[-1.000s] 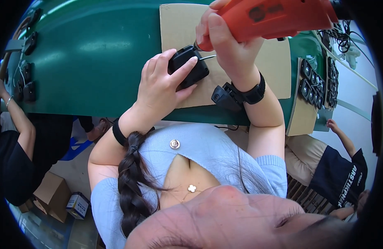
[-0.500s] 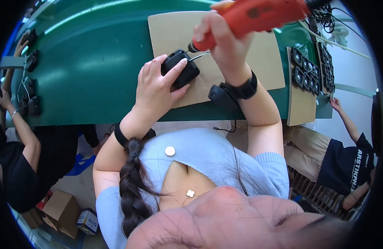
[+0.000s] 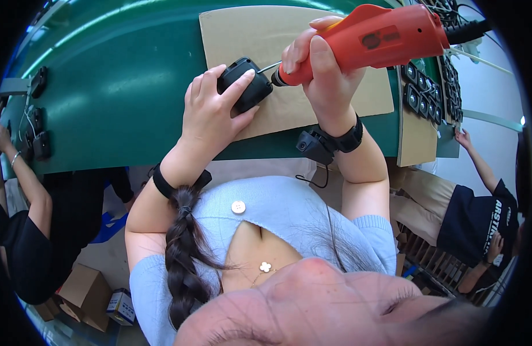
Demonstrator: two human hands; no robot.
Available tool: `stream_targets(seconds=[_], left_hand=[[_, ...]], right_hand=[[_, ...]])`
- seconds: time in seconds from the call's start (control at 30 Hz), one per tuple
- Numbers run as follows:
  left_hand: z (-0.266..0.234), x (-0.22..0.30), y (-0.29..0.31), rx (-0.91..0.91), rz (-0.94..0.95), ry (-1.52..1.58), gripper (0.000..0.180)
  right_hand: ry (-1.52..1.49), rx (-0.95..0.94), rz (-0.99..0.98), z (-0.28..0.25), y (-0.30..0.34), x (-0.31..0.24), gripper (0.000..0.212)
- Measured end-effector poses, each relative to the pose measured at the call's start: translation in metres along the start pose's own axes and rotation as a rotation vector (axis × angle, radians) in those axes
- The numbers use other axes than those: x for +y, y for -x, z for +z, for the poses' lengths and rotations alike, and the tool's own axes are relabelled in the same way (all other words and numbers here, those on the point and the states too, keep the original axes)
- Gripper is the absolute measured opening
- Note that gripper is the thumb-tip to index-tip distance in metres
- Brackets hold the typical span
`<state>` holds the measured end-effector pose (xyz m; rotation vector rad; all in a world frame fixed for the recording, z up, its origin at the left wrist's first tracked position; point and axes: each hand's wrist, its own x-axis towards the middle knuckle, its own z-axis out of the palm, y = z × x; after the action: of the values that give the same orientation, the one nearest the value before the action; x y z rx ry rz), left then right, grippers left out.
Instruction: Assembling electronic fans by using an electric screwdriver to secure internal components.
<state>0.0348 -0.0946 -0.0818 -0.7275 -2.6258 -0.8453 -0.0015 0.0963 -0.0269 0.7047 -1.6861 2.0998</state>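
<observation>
I see left hand [image 3: 211, 109] gripping rounded, boxy black casing [image 3: 258, 91] | right hand [image 3: 332, 75] wrapped round smooth red power driver [image 3: 387, 43] | flat cardboard [image 3: 335, 109]

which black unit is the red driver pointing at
The black casing the left hand holds over the large cardboard sheet; other black units lie at either side of the green table.

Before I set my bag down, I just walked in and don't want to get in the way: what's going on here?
One person's left hand steadies a black case over a cardboard sheet on a green table. The right hand grips a red corded power driver, its tip at the case's right-hand corner. Whether the tip is turning can't be told. Rows of black units lie toward the table's right end.
</observation>
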Motion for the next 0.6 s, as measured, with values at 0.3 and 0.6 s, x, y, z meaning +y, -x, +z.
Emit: stream_targets(seconds=[0.3,0.6], left_hand=[[-0.0007,-0.0014,0.0042,-0.009,-0.016,-0.003,0.055],[0.0008,-0.0046,0.0026,-0.005,-0.007,-0.014,0.055]], right_hand=[[-0.001,-0.046,-0.010,0.0013,0.0019,0.0003,0.020],[-0.032,-0.086,-0.008,0.0019,-0.0019,0.0030,0.018]])
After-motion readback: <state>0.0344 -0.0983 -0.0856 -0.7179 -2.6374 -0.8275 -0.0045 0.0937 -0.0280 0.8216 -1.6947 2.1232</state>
